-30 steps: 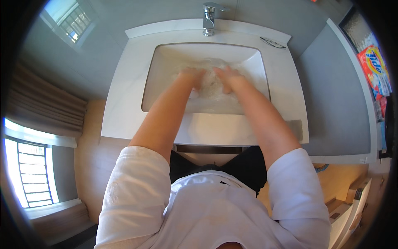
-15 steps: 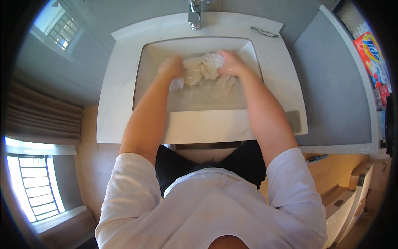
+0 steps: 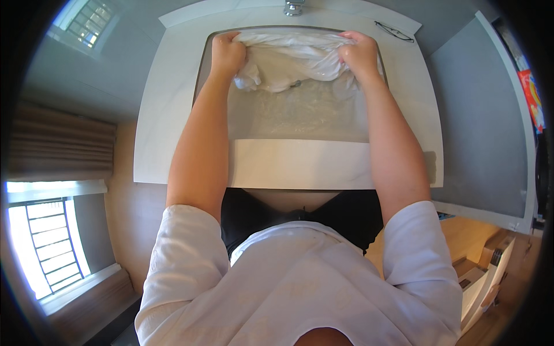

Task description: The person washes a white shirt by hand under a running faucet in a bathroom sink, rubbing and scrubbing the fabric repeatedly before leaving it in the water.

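Observation:
A wet white cloth (image 3: 294, 55), perhaps a garment, is stretched between my hands over the far part of the sink (image 3: 297, 140). My left hand (image 3: 228, 53) is closed on its left end. My right hand (image 3: 359, 53) grips the other end near the sink's right wall. Folds sag from the raised upper edge, and the lower part hangs down to the water (image 3: 294, 112). A small dark spot shows at the cloth's lower edge; I cannot make out what it is.
The chrome faucet (image 3: 293, 7) stands behind the sink. Folded eyeglasses (image 3: 395, 32) lie on the white countertop (image 3: 167, 115) at the far right. A grey partition (image 3: 476, 127) rises on the right, with a red and orange package (image 3: 532, 101) beyond it.
Both hands have lifted the cloth from the water and moved apart and farther from me. The bunched cloth is now spread between them. The view has shifted slightly.

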`<state>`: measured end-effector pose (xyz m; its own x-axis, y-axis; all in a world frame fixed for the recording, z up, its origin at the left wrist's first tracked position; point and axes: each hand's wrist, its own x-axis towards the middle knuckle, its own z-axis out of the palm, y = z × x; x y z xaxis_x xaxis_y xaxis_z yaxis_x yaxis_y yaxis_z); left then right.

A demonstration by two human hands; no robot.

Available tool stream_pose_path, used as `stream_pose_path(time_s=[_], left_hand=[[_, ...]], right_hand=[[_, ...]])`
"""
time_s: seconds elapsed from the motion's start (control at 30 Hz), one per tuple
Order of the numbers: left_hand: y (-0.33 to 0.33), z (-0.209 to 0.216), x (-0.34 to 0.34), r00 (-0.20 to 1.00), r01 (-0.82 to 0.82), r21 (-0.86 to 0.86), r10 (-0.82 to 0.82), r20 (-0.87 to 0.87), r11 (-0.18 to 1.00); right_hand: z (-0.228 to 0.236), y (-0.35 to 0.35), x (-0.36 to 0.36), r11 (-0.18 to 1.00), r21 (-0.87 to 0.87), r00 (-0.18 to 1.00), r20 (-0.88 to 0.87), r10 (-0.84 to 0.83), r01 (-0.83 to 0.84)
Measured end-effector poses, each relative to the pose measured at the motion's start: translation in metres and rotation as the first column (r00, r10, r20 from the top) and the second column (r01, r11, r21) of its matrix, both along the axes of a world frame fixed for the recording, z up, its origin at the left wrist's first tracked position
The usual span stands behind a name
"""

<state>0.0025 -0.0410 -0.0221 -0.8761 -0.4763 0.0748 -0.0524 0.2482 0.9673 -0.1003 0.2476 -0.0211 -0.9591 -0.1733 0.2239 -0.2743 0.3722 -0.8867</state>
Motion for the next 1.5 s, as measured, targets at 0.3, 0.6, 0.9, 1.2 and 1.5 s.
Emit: stream_pose_path(time_s=[0.3,0.6,0.9,1.2,1.5], left_hand=[[-0.024,-0.012,-0.005,0.795,0.499,0.422,-0.594,0.125,0.757],[-0.010,-0.018,0.003,0.830,0.251,0.388,-0.403,0.385,0.887],[-0.006,-0.040,-0.014,0.934,0.324,-0.518,-0.182,0.306,0.791],[0.031,-0.016,-0.005,0.775,0.632,-0.552,-0.426,0.467,0.545],[0.035,-0.028,0.003,0.705,0.709,-0.588,-0.380,0.598,0.389]], right_hand=[[-0.006,0.026,-0.019,0.853,-0.387,0.863,0.218,0.455,-0.351],[-0.017,0.007,-0.006,0.931,-0.035,0.852,0.392,0.347,-0.364],[-0.041,-0.001,-0.012,0.839,0.515,0.936,-0.179,0.304,-0.174],[-0.019,-0.017,0.018,0.499,0.769,0.857,0.120,0.501,-0.400],[-0.039,-0.022,0.023,0.454,0.786,0.857,0.177,0.484,-0.419]])
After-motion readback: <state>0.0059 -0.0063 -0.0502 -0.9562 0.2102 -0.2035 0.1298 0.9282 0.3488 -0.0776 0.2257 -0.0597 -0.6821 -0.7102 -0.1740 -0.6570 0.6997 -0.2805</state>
